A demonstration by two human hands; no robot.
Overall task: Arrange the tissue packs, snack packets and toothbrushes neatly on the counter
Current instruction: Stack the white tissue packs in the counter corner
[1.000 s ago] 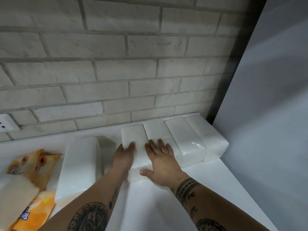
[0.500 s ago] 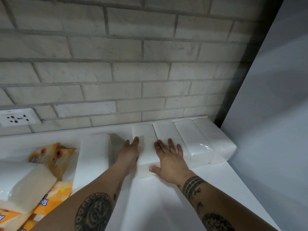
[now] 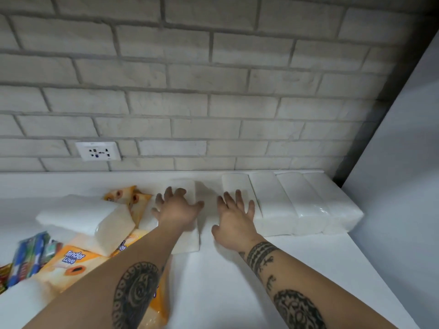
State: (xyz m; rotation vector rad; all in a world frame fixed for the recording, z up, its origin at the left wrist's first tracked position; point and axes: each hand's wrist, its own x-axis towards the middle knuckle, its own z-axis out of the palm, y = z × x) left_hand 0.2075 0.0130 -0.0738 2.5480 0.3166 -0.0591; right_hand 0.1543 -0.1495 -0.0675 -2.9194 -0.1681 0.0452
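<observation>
Loose tissue pack standing apart from the finished row.
Left hand [image 3: 177, 210] flat, fingers spread, on loose tissue pack [image 3: 187, 241]; right hand [image 3: 235, 217] flat on row's end pack [image 3: 234, 184], bench [image 3: 237, 281] 1 o'clock. Advise sliding toward 3 o'clock, edges flush.

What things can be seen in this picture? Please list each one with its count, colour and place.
row of tissue packs: four, white, side by side against the wall, at the right end of the counter
loose tissue pack: one, white, left of the row
tilted tissue pack: one, white, on top of the pile at left
Tender Love packs: at least two, orange, in the pile
small packets: about two, orange, behind the pile
blue packets: count unclear, blue, far left
socket: one, white, on the brick wall
counter: one, white
left hand: fingers spread, on the loose tissue pack
right hand: fingers spread, on the row's leftmost pack
</observation>
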